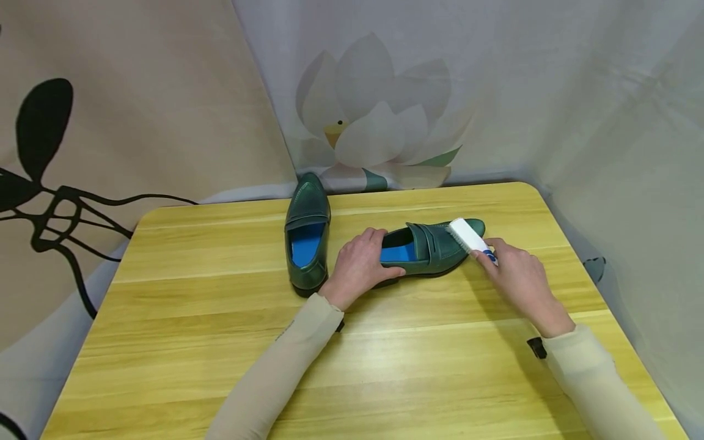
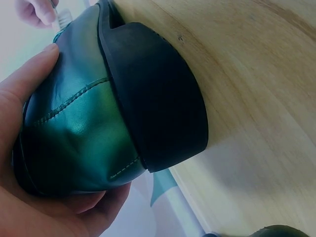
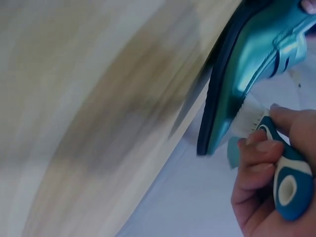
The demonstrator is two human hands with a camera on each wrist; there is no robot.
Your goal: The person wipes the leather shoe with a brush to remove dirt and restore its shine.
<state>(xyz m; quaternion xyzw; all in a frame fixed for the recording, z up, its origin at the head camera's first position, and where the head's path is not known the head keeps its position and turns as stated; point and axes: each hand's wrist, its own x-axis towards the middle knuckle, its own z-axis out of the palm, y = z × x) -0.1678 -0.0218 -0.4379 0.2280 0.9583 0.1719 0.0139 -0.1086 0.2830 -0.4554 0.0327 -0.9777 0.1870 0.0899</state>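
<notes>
A green leather loafer [image 1: 440,247] with a blue insole lies sideways on the table, its toe to the right. My left hand [image 1: 360,260] grips it around the heel, thumb on the near side and fingers across the back. In the left wrist view the black heel block [image 2: 158,98] faces the camera. My right hand [image 1: 517,275] holds a small white-and-blue brush [image 1: 467,235] by its handle [image 3: 291,182]. The white bristles [image 3: 247,116] are against the upper near the toe. The other green loafer [image 1: 308,235] stands left of my left hand, toe pointing away.
Both shoes are on a yellow wooden table [image 1: 220,348] with rounded far corners. Behind it hangs a pale curtain [image 1: 495,91] printed with a large flower, and a dark plant pattern [image 1: 44,128] shows on the left. The upright loafer's toe reaches the far edge.
</notes>
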